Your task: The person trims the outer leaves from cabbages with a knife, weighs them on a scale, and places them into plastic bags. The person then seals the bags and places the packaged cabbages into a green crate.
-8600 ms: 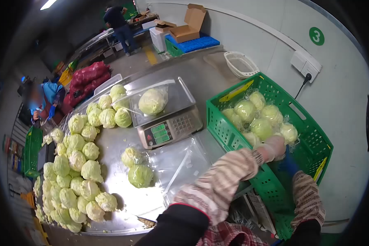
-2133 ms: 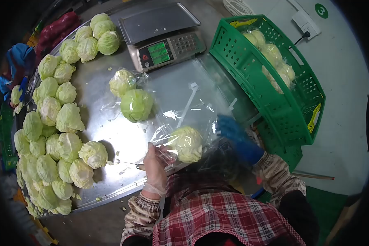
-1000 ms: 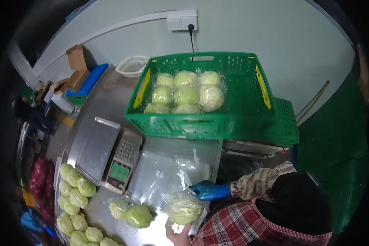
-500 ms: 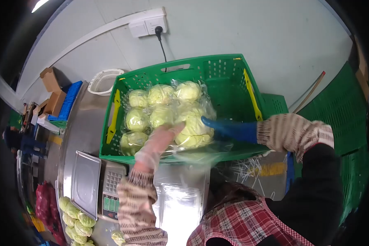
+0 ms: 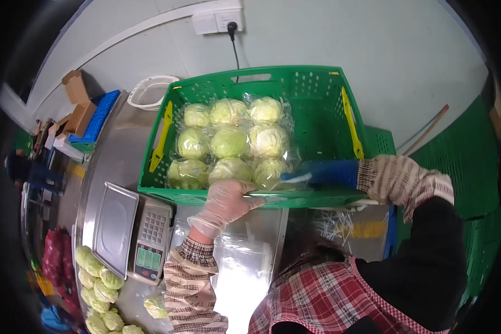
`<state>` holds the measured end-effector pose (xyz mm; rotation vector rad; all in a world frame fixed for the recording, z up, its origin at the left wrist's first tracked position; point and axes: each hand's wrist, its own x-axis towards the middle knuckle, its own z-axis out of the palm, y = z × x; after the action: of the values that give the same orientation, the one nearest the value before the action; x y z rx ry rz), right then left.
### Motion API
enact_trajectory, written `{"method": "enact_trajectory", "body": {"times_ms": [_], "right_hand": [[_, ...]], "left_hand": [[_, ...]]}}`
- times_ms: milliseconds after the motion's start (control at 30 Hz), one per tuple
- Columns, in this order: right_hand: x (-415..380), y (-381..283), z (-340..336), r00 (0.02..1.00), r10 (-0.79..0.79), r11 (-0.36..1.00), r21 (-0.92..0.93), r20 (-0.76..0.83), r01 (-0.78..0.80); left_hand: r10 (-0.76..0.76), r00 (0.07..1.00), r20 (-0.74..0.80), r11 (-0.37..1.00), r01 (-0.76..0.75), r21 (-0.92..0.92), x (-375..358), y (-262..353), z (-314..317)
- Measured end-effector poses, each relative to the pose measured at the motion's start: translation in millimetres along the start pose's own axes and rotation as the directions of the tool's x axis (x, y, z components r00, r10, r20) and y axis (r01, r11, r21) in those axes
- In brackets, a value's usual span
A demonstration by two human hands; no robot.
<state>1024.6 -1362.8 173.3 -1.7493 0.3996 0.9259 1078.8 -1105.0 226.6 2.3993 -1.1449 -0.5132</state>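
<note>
My left hand, in a clear glove, is closed on the front rim of the green crate, with the thumb on the near side. Rows of plastic-wrapped cabbages fill the crate's left and middle parts. At the front right of these rows, my right hand, in a blue glove, reaches inside the crate with its fingers stretched out. Its fingertips are against the nearest wrapped cabbage, by a shiny fold of film. Motion blurs this hand slightly.
Left of my arm are a scale with a metal tray and a pile of loose cabbages. A white basket stands behind. Green crates are at the right. Farther left, a person is visible.
My left hand has moved from the cabbages to the crate's front rim. My right hand is lower against the front right cabbage, which now sits down in its row. The view has shifted slightly.
</note>
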Motion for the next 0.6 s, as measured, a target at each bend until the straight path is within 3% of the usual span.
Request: {"method": "enact_trajectory", "body": {"times_ms": [67,100,133,167,200,233,300,333,367,400,433,467,500,600], "right_hand": [[-7.8,2.0,-8.5,0.995,-0.046,0.998,-0.041,-0.083,0.043],[-54.4,-29.3,-4.0,0.962,-0.264,0.964,-0.006,-0.070,0.264],[-85.4,-49.8,0.5,0.881,-0.469,0.881,0.034,-0.061,0.472],[-94.5,-55.3,4.0,0.880,-0.472,0.880,0.027,-0.053,0.473],[-101.4,-60.5,6.1,0.787,-0.603,0.798,-0.104,-0.131,0.594],[-103.3,-65.4,9.8,0.725,-0.672,0.740,-0.174,-0.148,0.650],[-104.6,-74.0,23.1,0.550,-0.812,0.584,-0.291,-0.196,0.758],[-103.2,-77.3,31.3,0.433,-0.874,0.485,-0.336,-0.219,0.808],[-94.0,-77.0,37.1,0.431,-0.881,0.473,-0.327,-0.197,0.818],[-77.6,-73.8,43.5,0.468,-0.877,0.475,-0.053,-0.110,0.878],[-70.6,-78.1,56.1,0.483,-0.875,0.468,0.228,-0.011,0.854],[-66.5,-84.8,75.8,0.669,-0.744,0.636,0.320,0.010,0.702],[-58.4,-81.3,92.5,0.668,-0.743,0.642,0.331,0.047,0.691],[-13.2,-52.7,138.8,0.695,-0.703,0.692,0.366,0.150,0.622]], "left_hand": [[0.065,0.990,-0.128,0.978,-0.089,-0.191,-5.1,-8.7,11.7],[0.062,0.988,-0.142,0.977,-0.089,-0.194,-10.6,-8.7,6.9],[-0.001,0.983,-0.185,0.925,-0.070,-0.374,-18.5,-6.0,-2.3],[-0.070,0.974,-0.213,0.839,-0.058,-0.540,-29.2,-2.5,-13.2],[-0.198,0.968,-0.157,0.736,0.041,-0.676,-44.4,4.4,-29.9],[-0.207,0.963,-0.172,0.737,0.038,-0.675,-59.7,5.9,-41.4],[-0.124,0.900,-0.417,0.827,-0.138,-0.545,-94.8,3.0,-53.7],[-0.142,0.892,-0.429,0.831,-0.127,-0.541,-111.1,-0.4,-53.9],[0.012,0.849,-0.528,0.947,-0.178,-0.266,-128.6,-2.9,-52.7],[0.180,0.804,-0.567,0.980,-0.195,0.033,-145.9,-2.8,-49.2],[0.152,0.805,-0.574,0.986,-0.163,0.033,-160.7,0.8,-42.7],[0.172,0.817,-0.550,0.956,-0.003,0.294,-173.6,5.4,-33.8],[0.174,0.839,-0.516,0.836,0.151,0.527,-188.2,8.0,-23.6],[0.014,0.868,-0.497,0.776,0.304,0.552,-226.0,-8.1,23.8]]}}
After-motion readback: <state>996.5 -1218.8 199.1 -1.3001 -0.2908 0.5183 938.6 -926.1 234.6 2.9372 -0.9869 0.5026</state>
